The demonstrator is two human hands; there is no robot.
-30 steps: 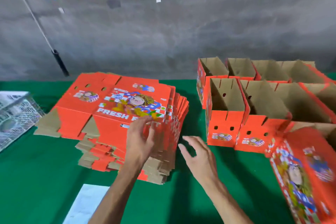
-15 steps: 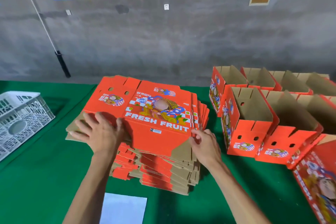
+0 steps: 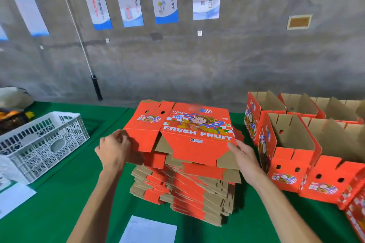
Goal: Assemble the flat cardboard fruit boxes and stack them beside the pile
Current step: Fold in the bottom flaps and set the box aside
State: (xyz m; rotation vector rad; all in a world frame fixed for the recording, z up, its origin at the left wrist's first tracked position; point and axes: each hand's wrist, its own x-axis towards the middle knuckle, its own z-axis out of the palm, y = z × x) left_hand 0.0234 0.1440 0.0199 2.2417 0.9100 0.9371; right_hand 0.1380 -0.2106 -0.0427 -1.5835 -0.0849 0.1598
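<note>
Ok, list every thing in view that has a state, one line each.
Top flat box: folded flat, raised off the pile, held at both sides.
Pile of flat boxes: folded flat, stacked unevenly.
Assembled boxes: upright, tops open, in rows right of the pile.
White plastic crate: upright; contents cannot be told.
Left hand: grips the box's left edge.
Right hand: holds its right edge.

Green table (image 3: 59, 203): boxes (image 3: 296, 154), crate (image 3: 39, 144), paper (image 3: 148, 231)

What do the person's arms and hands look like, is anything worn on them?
Both forearms are bare up to the frame's bottom edge, with no sleeves in view. The left hand and right hand wear no gloves, and no watch, ring or wristband is visible.
</note>
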